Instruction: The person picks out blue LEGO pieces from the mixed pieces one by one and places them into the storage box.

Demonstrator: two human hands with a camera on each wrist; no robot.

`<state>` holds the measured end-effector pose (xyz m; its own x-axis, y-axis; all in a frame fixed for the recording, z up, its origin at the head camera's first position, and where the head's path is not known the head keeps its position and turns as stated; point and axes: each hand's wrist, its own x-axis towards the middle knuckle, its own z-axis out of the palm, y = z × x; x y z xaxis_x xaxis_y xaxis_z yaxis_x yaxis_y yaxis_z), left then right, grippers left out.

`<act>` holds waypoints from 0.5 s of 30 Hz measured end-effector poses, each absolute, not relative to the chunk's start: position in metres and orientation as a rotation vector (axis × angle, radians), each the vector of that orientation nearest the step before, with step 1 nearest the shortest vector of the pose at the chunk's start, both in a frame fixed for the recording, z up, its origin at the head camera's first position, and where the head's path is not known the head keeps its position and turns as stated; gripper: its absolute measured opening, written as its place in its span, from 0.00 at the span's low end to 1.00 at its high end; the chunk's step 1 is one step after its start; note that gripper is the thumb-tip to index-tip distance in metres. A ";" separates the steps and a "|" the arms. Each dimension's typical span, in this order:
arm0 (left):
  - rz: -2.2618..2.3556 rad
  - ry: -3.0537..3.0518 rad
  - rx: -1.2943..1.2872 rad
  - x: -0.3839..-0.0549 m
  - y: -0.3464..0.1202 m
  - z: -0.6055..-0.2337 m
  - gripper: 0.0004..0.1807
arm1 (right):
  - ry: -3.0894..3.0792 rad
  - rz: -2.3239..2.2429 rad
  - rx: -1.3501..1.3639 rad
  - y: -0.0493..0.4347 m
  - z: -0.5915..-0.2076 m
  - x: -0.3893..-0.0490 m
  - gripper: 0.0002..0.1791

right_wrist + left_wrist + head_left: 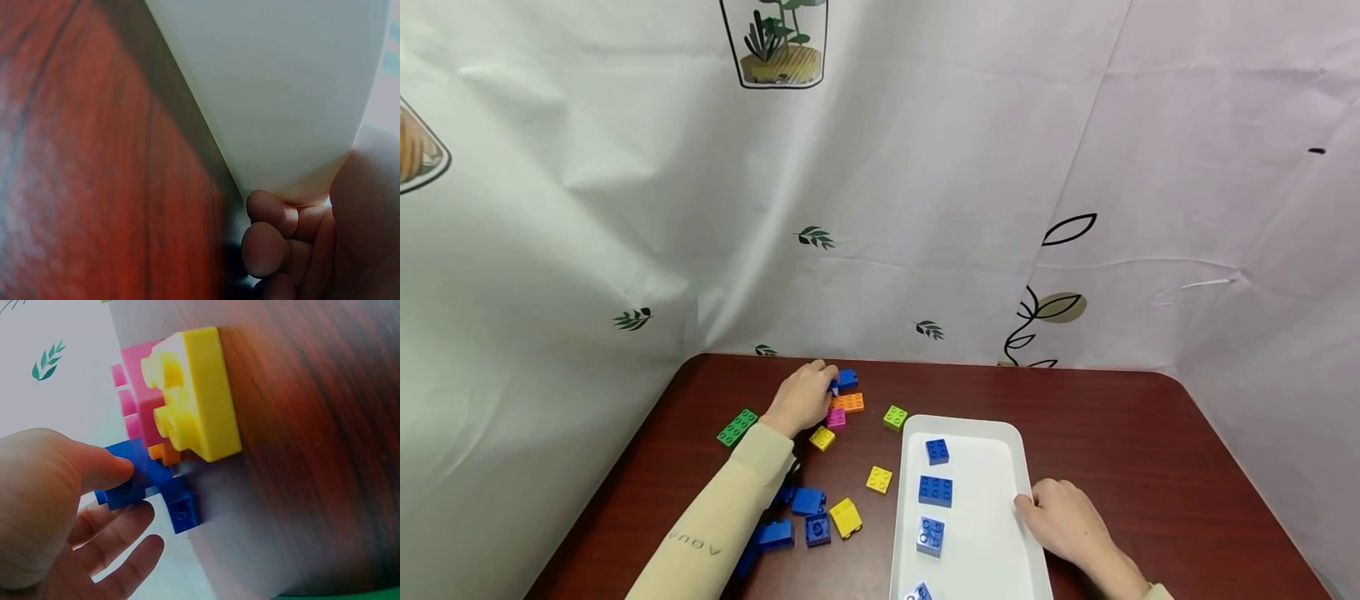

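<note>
My left hand point(803, 398) is at the far side of the table, its thumb and fingers pinching a blue brick point(128, 481). Close by it lie a second blue brick point(847, 379), an orange brick point(850, 402), a pink brick point(837, 418) and a yellow brick point(822, 438). My right hand point(1066, 518) grips the right edge of a white tray point(988, 500), thumb over the rim and fingers curled at the outer wall point(269, 125). Inside the tray, several blue bricks stand in a column along its left side, among them a six-stud one point(936, 491).
Left of the tray lie a lime brick point(895, 417), a small yellow brick point(878, 479), a larger yellow brick point(846, 518) and several blue bricks point(808, 502), some hidden under my left sleeve. A green brick point(737, 427) lies at the left. A white curtain point(925, 208) hangs behind the table.
</note>
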<state>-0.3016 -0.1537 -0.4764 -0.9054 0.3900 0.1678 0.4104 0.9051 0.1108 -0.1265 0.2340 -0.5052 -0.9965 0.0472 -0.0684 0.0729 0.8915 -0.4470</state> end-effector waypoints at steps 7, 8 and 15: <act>-0.234 -2.800 -0.678 -0.293 -0.150 -0.467 0.15 | 3.003 -0.713 0.092 0.234 -0.504 -0.126 0.26; -0.238 -2.785 -0.696 -0.291 -0.148 -0.465 0.15 | 3.002 -0.712 0.093 0.234 -0.504 -0.126 0.26; -0.239 -2.711 -0.804 -0.277 -0.133 -0.456 0.13 | 3.013 -0.701 0.087 0.235 -0.505 -0.125 0.26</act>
